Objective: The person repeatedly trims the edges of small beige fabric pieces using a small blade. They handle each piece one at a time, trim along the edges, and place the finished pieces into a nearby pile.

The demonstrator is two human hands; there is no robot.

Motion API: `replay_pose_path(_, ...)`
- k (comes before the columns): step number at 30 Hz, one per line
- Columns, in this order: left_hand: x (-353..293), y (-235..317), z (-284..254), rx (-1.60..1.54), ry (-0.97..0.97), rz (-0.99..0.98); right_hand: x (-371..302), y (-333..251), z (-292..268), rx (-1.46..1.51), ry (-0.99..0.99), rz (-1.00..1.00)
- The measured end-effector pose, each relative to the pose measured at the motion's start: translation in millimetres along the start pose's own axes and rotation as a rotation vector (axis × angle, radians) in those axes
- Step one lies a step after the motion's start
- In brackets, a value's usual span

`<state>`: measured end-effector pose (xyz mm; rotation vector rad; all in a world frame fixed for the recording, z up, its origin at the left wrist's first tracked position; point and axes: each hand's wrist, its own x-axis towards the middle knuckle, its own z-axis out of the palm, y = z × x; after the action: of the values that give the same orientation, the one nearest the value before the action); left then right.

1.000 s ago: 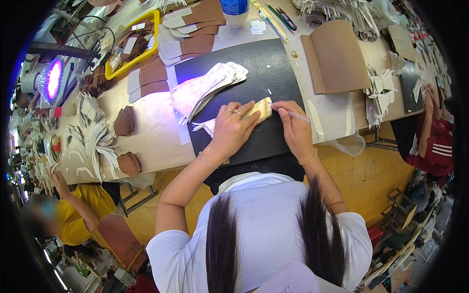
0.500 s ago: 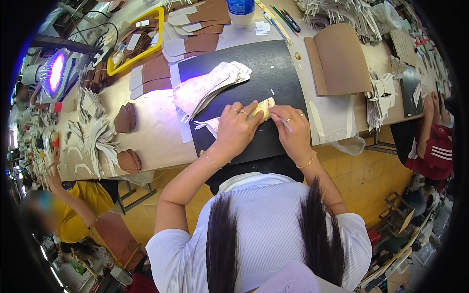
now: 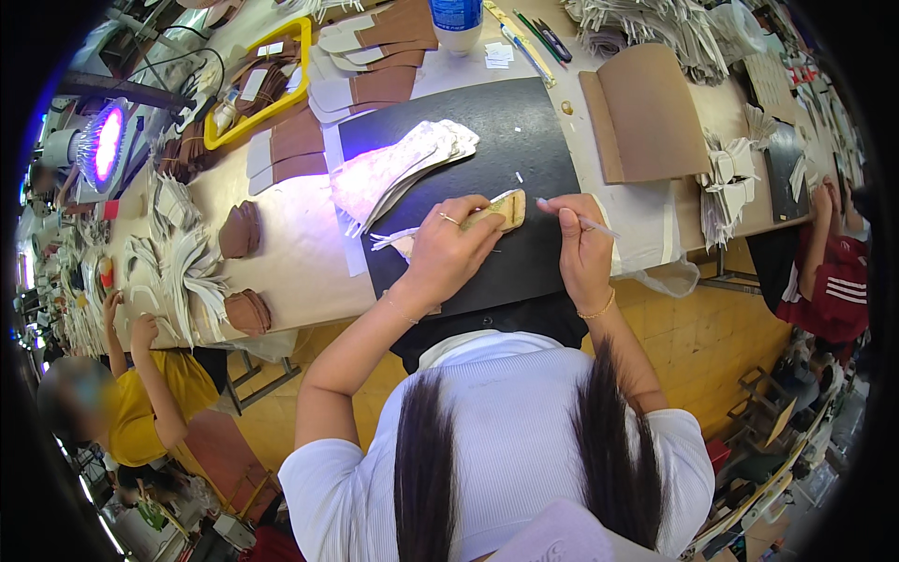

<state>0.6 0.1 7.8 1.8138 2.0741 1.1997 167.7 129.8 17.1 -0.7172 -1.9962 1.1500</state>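
Yellowish piece [image 3: 511, 210], pinned by left grip [image 3: 459, 239], clears right grip [image 3: 581, 242], pinching apparently a stick [image 3: 601, 229].

Workshop, long worktable [image 3: 292, 220], overlapping brown-and-grey pieces [image 3: 386, 86], glowing lamp [image 3: 106, 145], co-worker in yellow [image 3: 169, 398], co-worker in red [image 3: 833, 286]

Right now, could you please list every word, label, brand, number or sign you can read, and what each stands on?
None can be quoted reliably.
Blue label on the bottle: pale print, too small to read.
Pale item at the lower edge: faint marking, too blurred to read.
White paper slips: too small to tell whether printed.
Patterned piece under the left hand: no lettering discernible.
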Motion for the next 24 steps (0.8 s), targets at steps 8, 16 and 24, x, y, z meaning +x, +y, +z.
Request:
replay_pose_path(8, 4.2, -7.2, -59.6, -0.269, 0.095, -0.361, -5.8, 9.2, 21.8, -0.101, -0.167, -0.205)
replay_pose_path(16, 31.6, -31.4, -112.5, 0.204, 0.049, -0.294, -3.6, 14.7, 20.3, -0.096, -0.141, -0.237)
replay_pose_path(24, 31.1, -44.0, -60.2, 0.042, 0.143, -0.255, -3.6, 15.1, 10.8, -0.053, -0.050, -0.128)
